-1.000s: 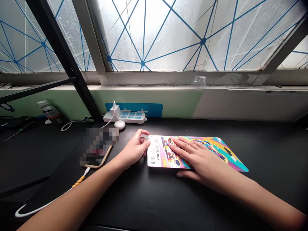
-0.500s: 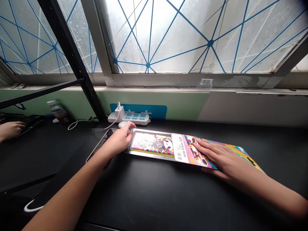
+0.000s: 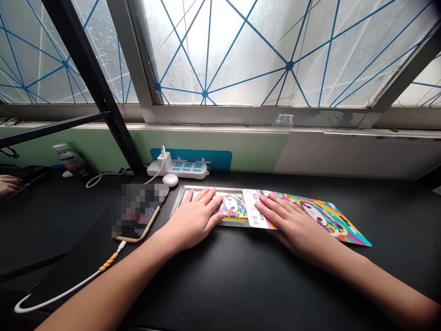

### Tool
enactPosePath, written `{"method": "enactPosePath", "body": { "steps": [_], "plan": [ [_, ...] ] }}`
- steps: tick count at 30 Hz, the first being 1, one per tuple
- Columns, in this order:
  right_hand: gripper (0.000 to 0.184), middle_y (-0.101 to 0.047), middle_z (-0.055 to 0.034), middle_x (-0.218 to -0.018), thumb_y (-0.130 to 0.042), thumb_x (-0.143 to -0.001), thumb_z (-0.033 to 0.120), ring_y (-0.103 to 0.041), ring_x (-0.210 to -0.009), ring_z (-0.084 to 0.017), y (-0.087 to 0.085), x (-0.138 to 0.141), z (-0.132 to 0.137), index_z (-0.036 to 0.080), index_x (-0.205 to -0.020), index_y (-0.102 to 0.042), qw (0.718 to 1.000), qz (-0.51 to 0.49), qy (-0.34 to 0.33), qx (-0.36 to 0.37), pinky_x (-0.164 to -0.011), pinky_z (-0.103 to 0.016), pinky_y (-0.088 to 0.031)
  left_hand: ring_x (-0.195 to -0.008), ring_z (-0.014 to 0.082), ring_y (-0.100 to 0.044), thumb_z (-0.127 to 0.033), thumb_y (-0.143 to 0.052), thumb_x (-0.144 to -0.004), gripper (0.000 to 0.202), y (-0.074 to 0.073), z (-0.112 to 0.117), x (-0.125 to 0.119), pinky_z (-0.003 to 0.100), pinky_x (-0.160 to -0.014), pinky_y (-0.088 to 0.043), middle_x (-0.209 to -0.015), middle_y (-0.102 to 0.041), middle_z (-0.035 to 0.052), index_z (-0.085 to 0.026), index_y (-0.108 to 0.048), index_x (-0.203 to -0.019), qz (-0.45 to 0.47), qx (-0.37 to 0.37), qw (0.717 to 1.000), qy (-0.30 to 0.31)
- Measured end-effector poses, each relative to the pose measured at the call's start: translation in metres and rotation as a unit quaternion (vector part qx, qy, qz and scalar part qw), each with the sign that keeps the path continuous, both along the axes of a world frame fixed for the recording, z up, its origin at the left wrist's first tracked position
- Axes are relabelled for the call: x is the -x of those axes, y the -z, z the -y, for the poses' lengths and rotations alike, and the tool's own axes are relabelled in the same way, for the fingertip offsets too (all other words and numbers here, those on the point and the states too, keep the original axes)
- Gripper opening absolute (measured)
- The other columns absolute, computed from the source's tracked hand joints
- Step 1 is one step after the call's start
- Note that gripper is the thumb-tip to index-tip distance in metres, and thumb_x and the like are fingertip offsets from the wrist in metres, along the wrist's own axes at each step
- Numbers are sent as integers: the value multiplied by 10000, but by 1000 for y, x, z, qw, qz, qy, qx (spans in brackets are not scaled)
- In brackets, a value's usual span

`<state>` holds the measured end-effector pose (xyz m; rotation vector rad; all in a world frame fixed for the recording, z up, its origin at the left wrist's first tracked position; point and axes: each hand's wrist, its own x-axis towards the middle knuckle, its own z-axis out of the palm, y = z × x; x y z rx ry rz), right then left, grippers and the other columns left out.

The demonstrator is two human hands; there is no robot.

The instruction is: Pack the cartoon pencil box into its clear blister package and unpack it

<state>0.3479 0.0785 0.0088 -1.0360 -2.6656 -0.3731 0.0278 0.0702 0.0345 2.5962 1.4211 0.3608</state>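
Head camera is showing a black surface (image 3: 241, 285) under a window. A phone (image 3: 138, 212), its screen blurred, is lying just left of the left hand (image 3: 195, 220), with a white cable (image 3: 62, 294) trailing from it. A power strip (image 3: 179, 168) and a small white puck (image 3: 170, 179) are sitting behind, a bottle (image 3: 70, 158) is standing farther left, and another person's hand (image 3: 7, 185) is showing at the left edge. The pencil box (image 3: 231, 205), a shiny tin with a cartoon print, is lying flat mid-surface, its right end sitting inside a colourful card sleeve (image 3: 327, 217). The left hand's grip is lying apart, fingers flat on the tin. The right hand (image 3: 292, 225) is pressing flat on the sleeve, its grip apart too.
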Motion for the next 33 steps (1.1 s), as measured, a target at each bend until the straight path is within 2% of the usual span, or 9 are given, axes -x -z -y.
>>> {"method": "enactPosePath", "body": {
  "steps": [5,11,15,18,21,25,29,31,33],
  "plan": [
    [599,-431,-120,-1605,-411,-1045,181,-379,-1481,-363,3,1,-4,273,-1619,-266,1000,1,-6,14,-1102,-594,-464,-1561,331,-212,-579,-304,-1054,611,1,-4,3,632,-1212,-187,-1677,-274,102,-264,-396,-1570,-20,26,999,-27],
    [711,-429,-60,-1608,-378,-1004,62,-410,-1473,-290,6,-39,2,364,-1622,-195,999,-13,26,21,-1111,-534,-482,-1573,305,-174,-634,-282,-1035,655,-3,-9,8,574,-1237,-162,-1692,-221,59,-294,-355,-1591,-30,50,998,-32],
    [747,-516,-57,-1548,-384,-980,41,-492,-1418,-285,0,-68,17,357,-1625,-179,997,-34,65,-27,-1080,-512,-515,-1576,303,-161,-630,-276,-1034,647,-3,-18,14,575,-1237,-153,-1695,-209,46,-312,-342,-1594,-35,53,997,-45],
    [728,-560,-83,-1510,-400,-980,50,-520,-1396,-295,-11,-64,40,307,-1631,-201,994,-48,67,-78,-1077,-509,-509,-1579,311,-136,-619,-274,-1032,644,-3,-30,13,599,-1230,-143,-1701,-182,39,-322,-319,-1601,-49,64,995,-59],
    [646,-594,-96,-1478,-383,-982,45,-542,-1377,-291,-18,-30,75,247,-1593,-342,997,-32,10,-73,-1087,-506,-488,-1577,326,-141,-600,-279,-1030,649,-3,-44,0,627,-1217,-143,-1700,-187,68,-295,-326,-1601,-56,70,994,-61],
    [468,-621,-159,-1439,-401,-1008,158,-592,-1296,-355,-15,47,108,134,-1459,-522,995,20,-94,25,-1029,-542,-512,-1572,336,-159,-562,-264,-1039,640,-3,-54,-29,652,-1204,-145,-1696,-204,104,-264,-331,-1601,-49,53,996,-59],
    [473,-635,-195,-1389,-445,-1046,378,-574,-1281,-347,-6,117,82,75,-1392,-553,986,4,-144,82,-1038,-486,-501,-1566,347,-180,-542,-284,-1042,622,-3,-50,-47,652,-1198,-165,-1687,-239,108,-252,-367,-1585,-37,40,997,-50],
    [596,-638,-221,-1368,-448,-1030,523,-547,-1311,-345,-3,142,57,34,-1342,-588,986,-20,-144,77,-1111,-484,-442,-1562,350,-196,-539,-304,-1041,610,-4,-45,-47,645,-1197,-180,-1681,-260,106,-256,-388,-1575,-31,37,998,-46],
    [542,-683,-179,-1315,-445,-1037,505,-578,-1280,-317,-2,156,36,69,-1306,-622,986,-36,-128,97,-1096,-468,-455,-1560,345,-204,-539,-318,-1040,602,-4,-41,-44,633,-1198,-192,-1677,-274,103,-261,-401,-1568,-26,36,998,-44]
  ]
}}
